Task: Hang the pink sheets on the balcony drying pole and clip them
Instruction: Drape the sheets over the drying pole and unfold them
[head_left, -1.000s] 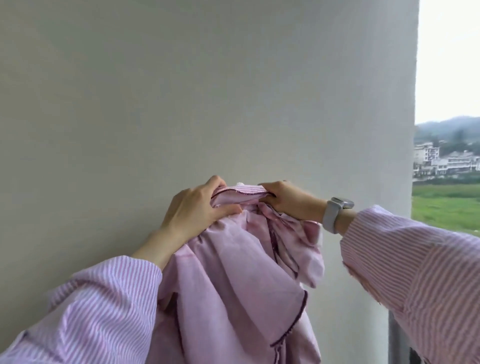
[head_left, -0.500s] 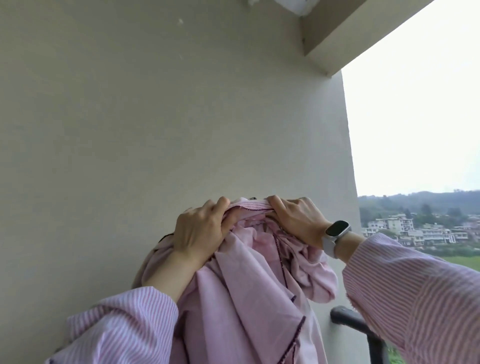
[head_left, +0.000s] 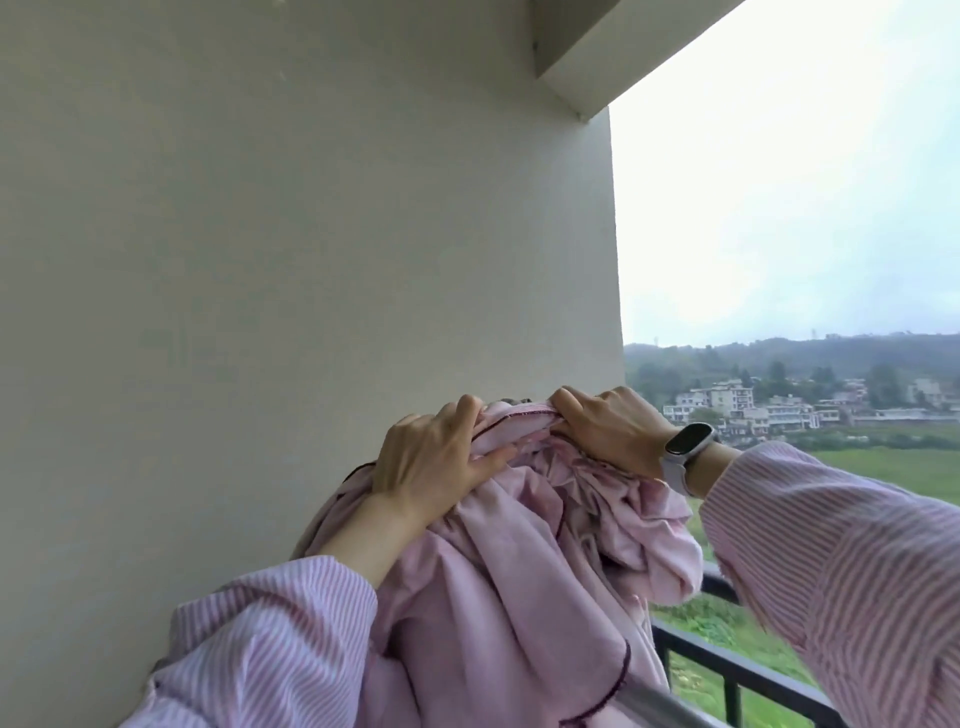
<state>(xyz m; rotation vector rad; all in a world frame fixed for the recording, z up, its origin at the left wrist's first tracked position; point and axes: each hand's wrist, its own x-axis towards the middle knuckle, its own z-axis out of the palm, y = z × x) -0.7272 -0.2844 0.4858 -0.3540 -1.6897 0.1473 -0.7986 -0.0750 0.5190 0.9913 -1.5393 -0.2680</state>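
- Balcony scene: a plain pale wall fills the left, with open sky, hills and distant buildings to its right.
- A bunched pink sheet hangs against the wall, held up at its top edge.
- Left hand grips the top of the sheet, fingers curled over the cloth, thumb pressed on its front.
- Right hand, just right of it, also grips the hem with curled fingers; a watch sits on that wrist.
- Below the sheet runs a black railing.
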